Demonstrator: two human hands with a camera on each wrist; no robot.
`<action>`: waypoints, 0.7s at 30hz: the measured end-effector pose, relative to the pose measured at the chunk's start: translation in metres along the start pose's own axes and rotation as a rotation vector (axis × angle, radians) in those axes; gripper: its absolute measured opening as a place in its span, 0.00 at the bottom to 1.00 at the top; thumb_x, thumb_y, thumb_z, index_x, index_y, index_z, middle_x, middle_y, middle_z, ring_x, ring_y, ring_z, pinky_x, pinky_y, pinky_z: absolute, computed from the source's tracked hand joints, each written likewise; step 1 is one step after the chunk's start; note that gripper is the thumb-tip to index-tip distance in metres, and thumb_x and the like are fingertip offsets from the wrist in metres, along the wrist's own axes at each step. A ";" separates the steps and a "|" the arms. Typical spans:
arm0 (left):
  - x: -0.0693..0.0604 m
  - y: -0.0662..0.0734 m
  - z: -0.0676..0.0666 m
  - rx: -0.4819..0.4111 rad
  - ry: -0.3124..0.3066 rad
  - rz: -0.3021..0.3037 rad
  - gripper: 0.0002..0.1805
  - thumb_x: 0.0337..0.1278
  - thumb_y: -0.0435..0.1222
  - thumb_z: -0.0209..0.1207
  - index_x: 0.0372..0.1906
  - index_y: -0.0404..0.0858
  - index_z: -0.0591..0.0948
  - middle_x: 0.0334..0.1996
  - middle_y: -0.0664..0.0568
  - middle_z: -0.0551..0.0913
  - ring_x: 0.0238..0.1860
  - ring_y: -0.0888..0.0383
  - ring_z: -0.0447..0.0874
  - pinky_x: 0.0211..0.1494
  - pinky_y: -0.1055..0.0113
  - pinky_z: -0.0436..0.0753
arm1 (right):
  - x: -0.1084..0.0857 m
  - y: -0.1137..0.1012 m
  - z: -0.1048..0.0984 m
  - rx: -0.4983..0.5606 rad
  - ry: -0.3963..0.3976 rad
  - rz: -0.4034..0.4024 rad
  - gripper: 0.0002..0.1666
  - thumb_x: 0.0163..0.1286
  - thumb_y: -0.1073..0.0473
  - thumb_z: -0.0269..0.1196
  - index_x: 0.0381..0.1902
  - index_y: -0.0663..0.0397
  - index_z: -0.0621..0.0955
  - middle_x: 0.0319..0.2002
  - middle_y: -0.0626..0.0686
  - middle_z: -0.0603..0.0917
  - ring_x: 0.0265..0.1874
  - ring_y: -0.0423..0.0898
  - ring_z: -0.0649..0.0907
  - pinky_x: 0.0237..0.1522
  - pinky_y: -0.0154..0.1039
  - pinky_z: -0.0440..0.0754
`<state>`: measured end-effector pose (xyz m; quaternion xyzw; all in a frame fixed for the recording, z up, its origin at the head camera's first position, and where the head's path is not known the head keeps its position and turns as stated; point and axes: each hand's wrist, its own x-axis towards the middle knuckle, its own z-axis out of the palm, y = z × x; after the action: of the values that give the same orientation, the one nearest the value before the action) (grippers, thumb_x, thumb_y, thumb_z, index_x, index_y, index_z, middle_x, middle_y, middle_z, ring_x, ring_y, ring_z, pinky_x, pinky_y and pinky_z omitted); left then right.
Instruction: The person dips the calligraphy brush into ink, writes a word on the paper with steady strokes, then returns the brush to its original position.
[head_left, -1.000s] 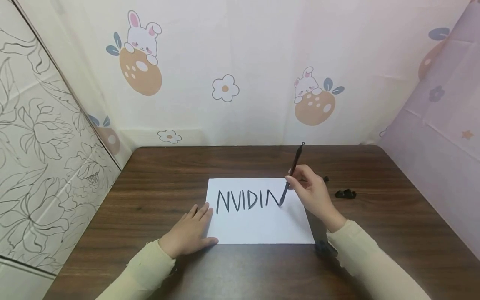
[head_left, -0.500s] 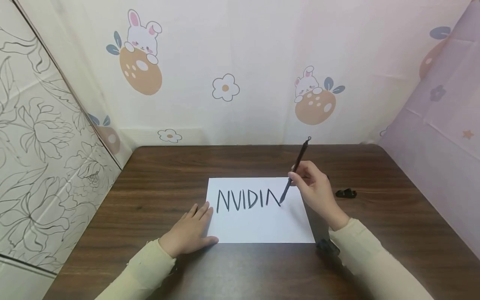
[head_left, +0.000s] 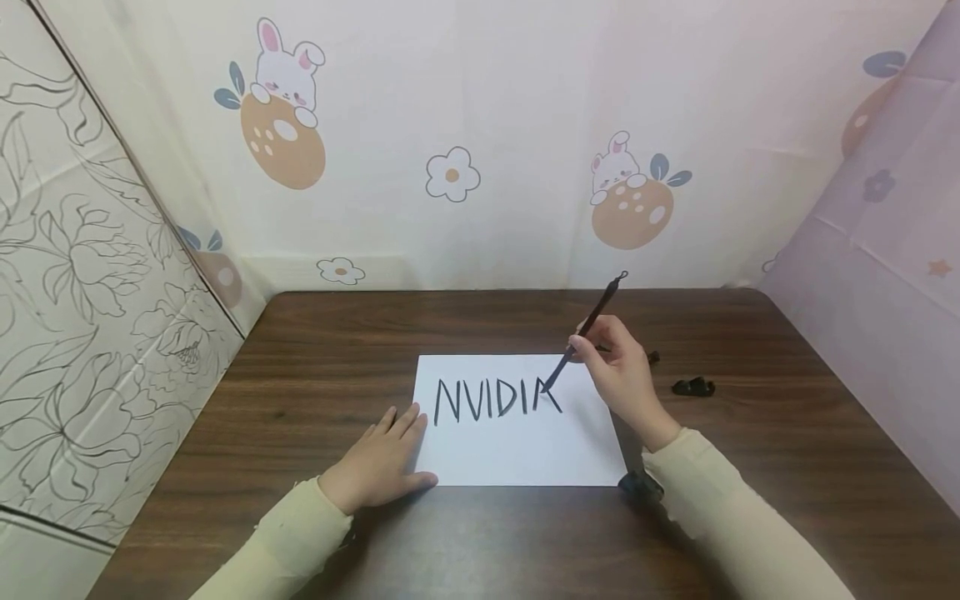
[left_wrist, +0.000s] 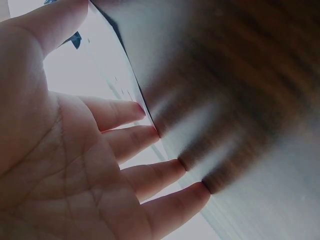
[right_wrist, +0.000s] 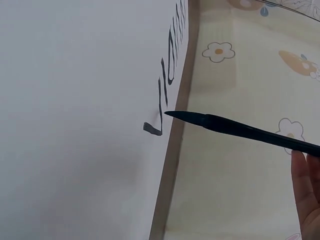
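Note:
A sheet of white paper (head_left: 517, 458) lies on the brown table, with "NVIDI" in black strokes and a peaked letter at the right end. My right hand (head_left: 622, 375) pinches a dark ink brush (head_left: 599, 308) between thumb and fingers. The brush slants, its looped top end pointing up and right, its tip at the peaked letter's middle. In the right wrist view, the pointed bristles (right_wrist: 186, 116) hang beside the last strokes; contact with the paper cannot be told there. My left hand (head_left: 378, 467) rests at the paper's left edge, fingers (left_wrist: 155, 179) extended and spread, thumb on the lower left corner.
A small black object (head_left: 693, 387) lies on the table (head_left: 337, 333) right of my right hand. Another little dark piece (head_left: 653, 357) shows just behind that hand. A patterned cloth wall (head_left: 517, 225) rises at the table's back edge, with side panels left and right.
The brush tip has moved left and slightly up, from the foot of the last letter's right stroke to its middle. The brush leans further right. My left hand has stayed in place.

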<state>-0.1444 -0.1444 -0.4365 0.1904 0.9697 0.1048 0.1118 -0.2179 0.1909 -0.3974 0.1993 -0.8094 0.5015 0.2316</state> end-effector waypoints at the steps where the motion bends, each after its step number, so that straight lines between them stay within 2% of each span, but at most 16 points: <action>1: 0.000 0.000 0.000 0.002 -0.001 0.000 0.48 0.56 0.58 0.63 0.74 0.34 0.62 0.76 0.41 0.57 0.75 0.32 0.53 0.72 0.38 0.61 | 0.000 0.000 0.001 0.001 0.000 0.004 0.10 0.69 0.66 0.62 0.47 0.61 0.76 0.38 0.54 0.82 0.37 0.33 0.84 0.40 0.24 0.83; 9: -0.001 0.000 -0.001 -0.010 0.010 0.006 0.47 0.57 0.57 0.62 0.73 0.33 0.62 0.76 0.40 0.57 0.75 0.31 0.53 0.71 0.36 0.61 | 0.000 0.002 0.004 0.022 -0.025 0.013 0.09 0.70 0.66 0.61 0.47 0.61 0.76 0.38 0.54 0.83 0.36 0.33 0.84 0.40 0.32 0.86; 15: 0.000 0.000 -0.001 -0.008 0.009 0.006 0.48 0.56 0.58 0.62 0.73 0.33 0.62 0.76 0.40 0.58 0.74 0.31 0.53 0.71 0.36 0.61 | -0.001 0.004 0.005 0.014 -0.029 0.011 0.10 0.70 0.66 0.61 0.47 0.61 0.76 0.38 0.54 0.83 0.36 0.33 0.84 0.39 0.28 0.85; 21: 0.000 0.000 0.000 -0.008 0.008 0.006 0.48 0.56 0.58 0.62 0.73 0.33 0.62 0.76 0.40 0.57 0.75 0.31 0.53 0.71 0.36 0.62 | -0.002 0.004 0.005 -0.006 -0.038 -0.002 0.09 0.69 0.66 0.61 0.46 0.60 0.76 0.37 0.54 0.84 0.35 0.38 0.85 0.40 0.26 0.84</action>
<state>-0.1444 -0.1446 -0.4365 0.1923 0.9691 0.1099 0.1084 -0.2196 0.1880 -0.4032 0.2091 -0.8150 0.4948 0.2173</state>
